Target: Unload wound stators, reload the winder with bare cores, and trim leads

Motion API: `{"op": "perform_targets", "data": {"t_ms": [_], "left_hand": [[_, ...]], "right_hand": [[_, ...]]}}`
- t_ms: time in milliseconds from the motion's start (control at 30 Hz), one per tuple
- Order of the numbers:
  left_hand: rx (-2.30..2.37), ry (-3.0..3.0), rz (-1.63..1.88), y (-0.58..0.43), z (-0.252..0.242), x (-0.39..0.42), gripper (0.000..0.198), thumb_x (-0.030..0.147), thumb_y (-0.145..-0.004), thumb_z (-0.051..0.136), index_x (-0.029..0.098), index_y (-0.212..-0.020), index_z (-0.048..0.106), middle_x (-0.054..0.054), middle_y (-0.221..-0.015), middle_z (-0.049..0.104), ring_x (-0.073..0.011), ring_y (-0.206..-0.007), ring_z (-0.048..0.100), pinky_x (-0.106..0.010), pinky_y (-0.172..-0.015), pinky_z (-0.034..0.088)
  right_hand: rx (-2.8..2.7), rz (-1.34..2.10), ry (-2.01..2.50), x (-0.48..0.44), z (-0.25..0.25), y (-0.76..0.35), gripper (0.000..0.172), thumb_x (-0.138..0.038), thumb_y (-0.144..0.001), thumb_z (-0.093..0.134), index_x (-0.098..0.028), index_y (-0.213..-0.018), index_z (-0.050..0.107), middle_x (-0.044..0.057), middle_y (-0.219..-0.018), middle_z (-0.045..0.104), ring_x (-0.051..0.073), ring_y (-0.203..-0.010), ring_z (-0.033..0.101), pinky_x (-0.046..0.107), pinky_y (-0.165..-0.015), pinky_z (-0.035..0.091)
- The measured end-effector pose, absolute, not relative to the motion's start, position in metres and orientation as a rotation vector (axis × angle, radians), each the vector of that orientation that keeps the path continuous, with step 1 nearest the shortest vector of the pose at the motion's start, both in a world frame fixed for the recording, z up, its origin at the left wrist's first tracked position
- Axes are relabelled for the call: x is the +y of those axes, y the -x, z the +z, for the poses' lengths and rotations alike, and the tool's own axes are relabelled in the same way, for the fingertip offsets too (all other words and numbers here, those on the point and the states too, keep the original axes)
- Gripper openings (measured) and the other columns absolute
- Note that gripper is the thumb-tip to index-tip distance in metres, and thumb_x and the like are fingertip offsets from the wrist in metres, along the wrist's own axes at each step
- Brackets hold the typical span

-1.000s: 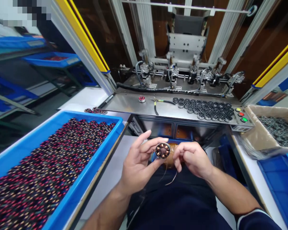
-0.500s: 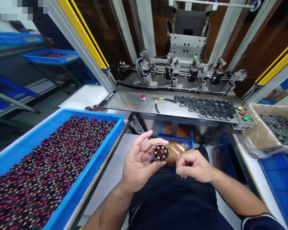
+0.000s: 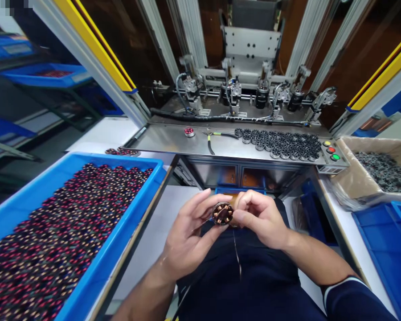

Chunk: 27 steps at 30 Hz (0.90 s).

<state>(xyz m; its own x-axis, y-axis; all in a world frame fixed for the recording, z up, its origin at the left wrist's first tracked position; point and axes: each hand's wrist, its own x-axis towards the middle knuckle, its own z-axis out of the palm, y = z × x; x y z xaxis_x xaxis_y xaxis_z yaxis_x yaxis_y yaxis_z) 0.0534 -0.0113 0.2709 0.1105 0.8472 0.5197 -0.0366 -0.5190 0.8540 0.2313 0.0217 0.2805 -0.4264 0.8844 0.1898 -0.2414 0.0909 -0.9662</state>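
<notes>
My left hand point(image 3: 189, 236) is closed around the rim of a motor stator point(image 3: 223, 214), its face with copper windings turned up. Thumb and fingers grip it from below and above. My right hand point(image 3: 265, 218) is pinched at the stator's right edge, the thumb touching or very near it; what lies between its fingertips is hidden. A thin copper wire point(image 3: 237, 254) hangs below the stator over my dark clothing. Behind the hands, an amber-brown wrapped thing point(image 3: 234, 196) is mostly covered.
A blue tray point(image 3: 112, 243) full of wound stators lies left. On the steel bench are one red-wound stator point(image 3: 189, 132), cutting pliers point(image 3: 224, 134) and rows of unwound cores point(image 3: 280, 142). Colored buttons point(image 3: 331, 150) and a lined carton point(image 3: 342, 178) of cores stand right. Machine fixtures point(image 3: 234, 91) stand behind.
My right hand has moved left and up to the stator, which my left hand still holds. The copper wire now hangs straight down. The whole view has shifted slightly.
</notes>
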Motion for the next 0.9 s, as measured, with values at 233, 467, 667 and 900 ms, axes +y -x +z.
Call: {"op": "perform_targets", "data": {"t_ms": [233, 467, 667, 900], "left_hand": [[0.790, -1.337, 1.385, -0.055, 0.273, -0.008, 0.037, 0.008, -0.084, 0.074, 0.022, -0.117, 0.070, -0.011, -0.120, 0.075, -0.0177, -0.101, 0.075, -0.022, -0.087, 0.061], [0.739, -1.040, 1.348, -0.063, 0.265, 0.002, 0.037, 0.026, -0.076, 0.084, 0.019, -0.112, 0.074, -0.015, -0.115, 0.077, -0.0215, -0.093, 0.076, -0.028, -0.079, 0.064], [0.723, -0.855, 1.242, -0.064, 0.260, 0.003, 0.046, 0.031, -0.074, 0.086, 0.021, -0.116, 0.070, -0.015, -0.118, 0.075, -0.0187, -0.076, 0.077, -0.028, -0.067, 0.065], [0.724, -0.909, 1.339, -0.066, 0.261, 0.003, 0.056, 0.036, -0.066, 0.090, 0.017, -0.116, 0.072, -0.019, -0.121, 0.073, -0.0189, -0.078, 0.074, -0.027, -0.069, 0.064]], "right_hand": [[-1.291, 1.394, 0.685, 0.013, 0.269, -0.229, 0.030, -0.043, -0.091, 0.067, -0.021, -0.076, 0.052, -0.003, -0.064, 0.054, 0.010, -0.056, 0.049, 0.025, -0.054, 0.041], [-1.319, 1.246, 0.723, 0.011, 0.263, -0.229, 0.024, -0.037, -0.092, 0.067, -0.020, -0.079, 0.055, -0.002, -0.069, 0.054, 0.012, -0.061, 0.049, 0.027, -0.058, 0.041], [-1.267, 1.252, 0.679, 0.011, 0.261, -0.226, 0.020, -0.033, -0.094, 0.064, -0.021, -0.080, 0.055, -0.001, -0.073, 0.059, 0.012, -0.063, 0.055, 0.027, -0.059, 0.043], [-1.378, 1.088, 0.691, 0.008, 0.254, -0.227, 0.017, -0.027, -0.094, 0.063, -0.021, -0.081, 0.054, 0.000, -0.075, 0.056, 0.013, -0.069, 0.053, 0.029, -0.065, 0.044]]}}
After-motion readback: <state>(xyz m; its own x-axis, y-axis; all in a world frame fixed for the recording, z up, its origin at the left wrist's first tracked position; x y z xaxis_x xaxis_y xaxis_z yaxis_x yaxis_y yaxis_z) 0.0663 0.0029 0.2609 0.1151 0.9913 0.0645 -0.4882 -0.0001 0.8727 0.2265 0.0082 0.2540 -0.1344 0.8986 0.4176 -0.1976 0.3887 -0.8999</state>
